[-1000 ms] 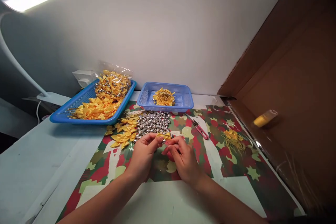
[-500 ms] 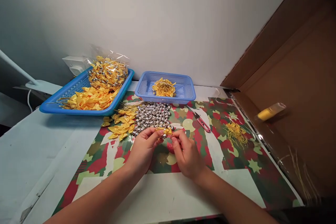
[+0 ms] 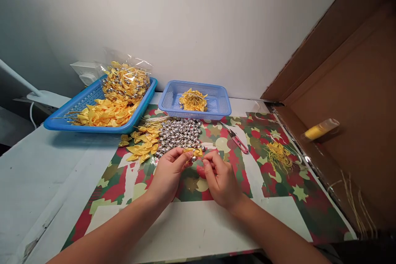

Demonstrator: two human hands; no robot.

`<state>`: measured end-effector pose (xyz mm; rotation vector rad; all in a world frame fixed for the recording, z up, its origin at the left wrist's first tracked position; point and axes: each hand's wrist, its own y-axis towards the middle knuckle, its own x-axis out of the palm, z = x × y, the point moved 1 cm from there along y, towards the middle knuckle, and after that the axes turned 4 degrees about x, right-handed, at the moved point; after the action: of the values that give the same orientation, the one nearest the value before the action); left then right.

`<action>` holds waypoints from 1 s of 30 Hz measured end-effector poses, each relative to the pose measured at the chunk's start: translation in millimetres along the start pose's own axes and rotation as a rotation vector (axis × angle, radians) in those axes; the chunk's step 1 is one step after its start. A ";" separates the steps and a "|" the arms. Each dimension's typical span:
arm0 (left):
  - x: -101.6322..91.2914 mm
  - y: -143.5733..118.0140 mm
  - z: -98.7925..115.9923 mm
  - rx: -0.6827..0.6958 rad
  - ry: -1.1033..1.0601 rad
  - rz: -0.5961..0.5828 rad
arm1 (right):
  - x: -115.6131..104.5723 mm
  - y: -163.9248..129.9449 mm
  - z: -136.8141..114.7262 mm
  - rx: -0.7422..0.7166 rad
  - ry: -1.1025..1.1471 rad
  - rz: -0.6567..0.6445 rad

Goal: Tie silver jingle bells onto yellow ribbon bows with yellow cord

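Observation:
Between thumb and fingers, my left hand (image 3: pixel 171 170) pinches a yellow ribbon bow (image 3: pixel 195 152). A silver bell (image 3: pixel 194 159) hangs just under the bow, close to my left fingertips. My right hand (image 3: pixel 221 178) is closed in a pinch at the bow's right side; what lies between those fingertips is too small to make out. Right behind my hands lies a pile of silver bells (image 3: pixel 179 134). Loose yellow bows (image 3: pixel 144 146) with thin stems are spread to the left of that pile.
A blue basket (image 3: pixel 93 128) at the left holds yellow bows and a filled clear bag (image 3: pixel 126 78). Behind the bells stands a smaller blue basket (image 3: pixel 213 113) with finished-looking bows. Pink-handled thread snips (image 3: pixel 239 142), yellow trimmings (image 3: pixel 278 156) and a cardboard wall (image 3: pixel 349 90) are to the right.
Both hands stay almost in place around the bow and bell. The view has shifted very slightly; nothing else visibly differs.

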<state>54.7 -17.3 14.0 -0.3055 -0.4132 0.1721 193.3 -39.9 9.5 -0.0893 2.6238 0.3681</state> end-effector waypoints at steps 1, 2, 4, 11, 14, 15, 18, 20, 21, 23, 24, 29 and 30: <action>0.0 0.0 -0.2 0.003 0.007 0.000 | 0.0 -0.1 0.3 0.001 0.002 0.001; 0.0 0.1 -0.5 0.004 0.015 0.001 | 0.0 -0.1 0.5 0.001 0.003 0.002; 0.0 0.3 -0.9 0.004 0.025 0.003 | 0.0 -0.2 0.6 -0.002 0.003 0.002; -3.5 1.3 -4.5 0.028 0.060 -0.036 | -0.5 -0.3 -0.5 -0.004 -0.012 0.003; -4.3 1.3 -5.0 0.011 0.066 -0.041 | -0.5 -0.2 -0.4 -0.014 -0.012 0.007; -3.8 1.1 -4.6 -0.002 0.053 -0.041 | -0.4 -0.1 -0.2 -0.020 -0.011 0.008; -1.1 -0.2 -2.3 -0.050 -0.006 -0.044 | -0.3 0.1 1.2 -0.034 -0.006 0.017; 0.6 -1.1 -0.8 -0.077 -0.032 -0.045 | -0.2 0.2 2.2 -0.044 0.004 0.024; 1.1 -1.4 -0.3 -0.088 -0.040 -0.045 | -0.2 0.2 2.7 -0.049 0.008 0.025; 1.4 -1.7 0.2 -0.105 -0.049 -0.041 | -0.3 0.4 3.4 -0.054 0.010 0.023; 1.3 -1.8 0.3 -0.113 -0.052 -0.039 | -0.4 0.5 3.7 -0.054 0.010 0.021; -0.1 -1.7 0.4 -0.157 -0.077 -0.056 | -0.5 0.9 5.0 -0.043 0.009 0.017; -0.2 -1.6 0.4 -0.162 -0.083 -0.061 | -0.5 0.9 5.1 -0.041 0.010 0.017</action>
<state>54.5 -18.7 14.7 -0.4458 -0.5190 0.0917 196.0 -37.6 5.6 -0.0824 2.6283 0.4286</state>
